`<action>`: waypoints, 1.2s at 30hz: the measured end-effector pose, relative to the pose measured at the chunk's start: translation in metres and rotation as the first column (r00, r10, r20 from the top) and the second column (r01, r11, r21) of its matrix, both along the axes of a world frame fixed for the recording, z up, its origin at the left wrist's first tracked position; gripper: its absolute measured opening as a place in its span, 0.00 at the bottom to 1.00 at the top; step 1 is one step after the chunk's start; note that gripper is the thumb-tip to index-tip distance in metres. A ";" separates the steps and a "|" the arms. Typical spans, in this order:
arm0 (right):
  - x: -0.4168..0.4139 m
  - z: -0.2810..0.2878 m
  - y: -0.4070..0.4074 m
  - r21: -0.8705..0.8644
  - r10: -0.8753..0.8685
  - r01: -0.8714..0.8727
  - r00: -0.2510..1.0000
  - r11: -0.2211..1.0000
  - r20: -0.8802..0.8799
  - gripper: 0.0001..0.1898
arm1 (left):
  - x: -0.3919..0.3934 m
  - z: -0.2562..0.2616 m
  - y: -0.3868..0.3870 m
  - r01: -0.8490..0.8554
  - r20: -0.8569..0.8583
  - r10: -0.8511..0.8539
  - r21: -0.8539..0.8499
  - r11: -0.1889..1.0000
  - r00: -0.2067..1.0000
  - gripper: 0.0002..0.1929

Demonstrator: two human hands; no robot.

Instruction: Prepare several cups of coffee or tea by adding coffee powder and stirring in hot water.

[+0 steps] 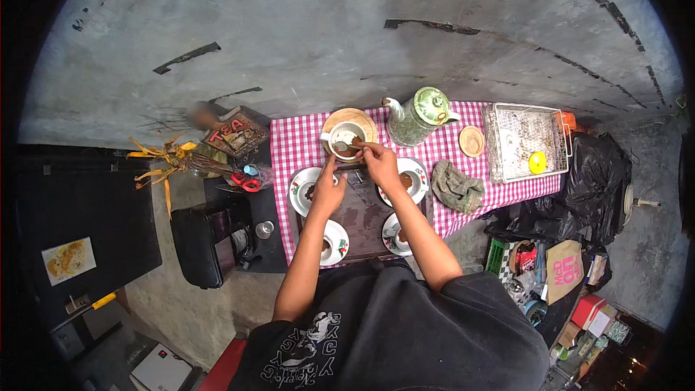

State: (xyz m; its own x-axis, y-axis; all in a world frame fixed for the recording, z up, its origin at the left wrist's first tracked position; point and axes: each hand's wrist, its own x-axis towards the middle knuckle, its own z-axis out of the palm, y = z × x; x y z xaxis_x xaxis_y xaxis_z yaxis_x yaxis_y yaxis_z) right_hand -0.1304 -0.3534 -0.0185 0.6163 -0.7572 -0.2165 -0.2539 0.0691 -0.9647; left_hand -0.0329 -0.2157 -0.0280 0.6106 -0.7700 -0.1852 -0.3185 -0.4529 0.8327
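A white bowl-like cup (347, 133) with a side handle stands on a round wooden board (370, 125) and holds brown powder and something white. My right hand (379, 163) grips a metal spoon (343, 146) whose bowl dips into it. At the cup's near left rim are the fingertips of my left hand (328, 187), the thumb apart; whether they press on it is unclear. Around a dark wooden tray (361, 228) sit several cups on saucers with brown powder inside, including a right cup (417, 183), a left saucer (296, 191) partly behind my hand, and a front-left saucer (337, 239).
A green enamel pot (421, 117), a small wooden lid (472, 141) and a crumpled cloth (457, 187) rest on the checked tablecloth (293, 141). Farther right is a wire basket (524, 141) with a yellow object (537, 163). Red-handled scissors (244, 182) and a glass (264, 229) stand left.
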 end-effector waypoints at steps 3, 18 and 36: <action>-0.001 0.005 0.009 0.072 -0.058 0.058 0.998 0.996 0.007 0.13 | 0.000 0.006 0.000 -0.019 -0.097 0.025 0.062 0.998 0.995 0.32; -0.009 0.013 0.006 0.307 -0.258 0.255 0.966 0.917 -0.032 0.13 | 0.006 0.007 0.005 0.030 -0.168 -0.043 -0.082 0.996 0.985 0.32; -0.173 0.035 0.029 0.393 -0.295 0.257 0.955 0.883 0.037 0.14 | -0.093 0.026 0.049 0.153 -0.316 -0.148 -0.010 0.988 0.937 0.17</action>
